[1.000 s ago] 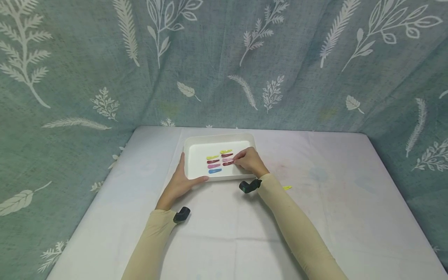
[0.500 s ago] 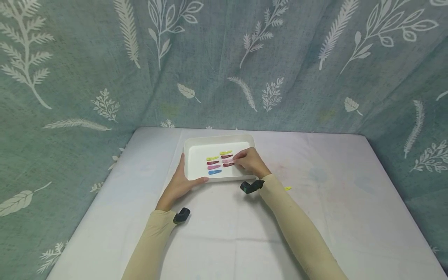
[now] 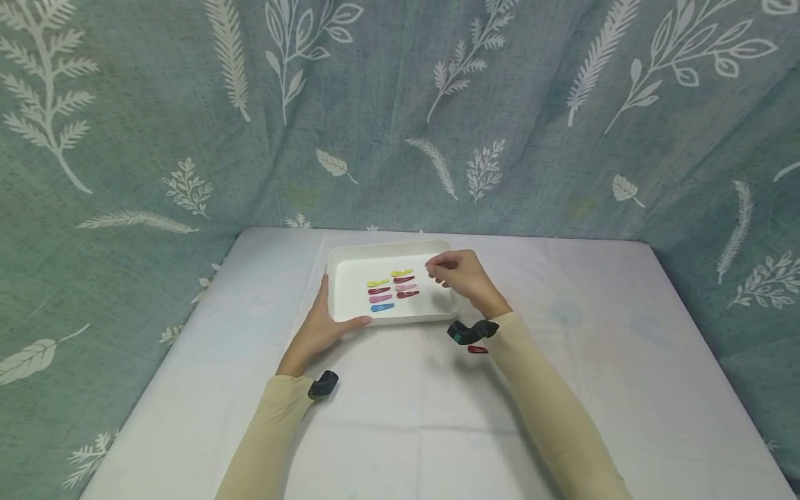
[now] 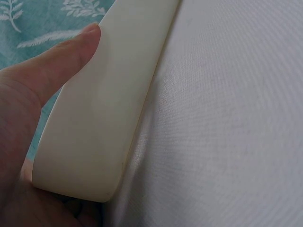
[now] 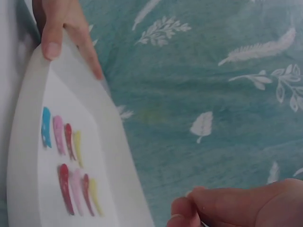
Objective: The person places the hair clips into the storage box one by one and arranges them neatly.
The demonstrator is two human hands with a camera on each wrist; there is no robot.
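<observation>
Snap hair clips lie in two columns in a shallow white tray (image 3: pixel 348 274). The left column runs yellow clip (image 3: pixel 378 283), red clip (image 3: pixel 378 291), pink clip (image 3: pixel 380 299), blue clip (image 3: pixel 382 307). To its right lie another yellow clip (image 3: pixel 402 273), dark red clip (image 3: pixel 403 280), light pink clip (image 3: pixel 405 287) and red clip (image 3: pixel 408 294). My left hand (image 3: pixel 321 330) grips the tray's near left corner, thumb along the front wall (image 4: pixel 94 118). Over the tray's right side hovers my right hand (image 3: pixel 465 278), its fingers loosely bent and tips together, no clip visible between them.
Another red clip (image 3: pixel 478 350) lies on the white tablecloth (image 3: pixel 387 417), partly behind the right wrist camera (image 3: pixel 469 333). A leaf-patterned green-blue cloth (image 3: pixel 387 125) rises behind the table and along its sides.
My right hand has let go of the clips in the right column and moved up and right. A red clip on the table has come into view; the yellow one by the forearm is now hidden.
</observation>
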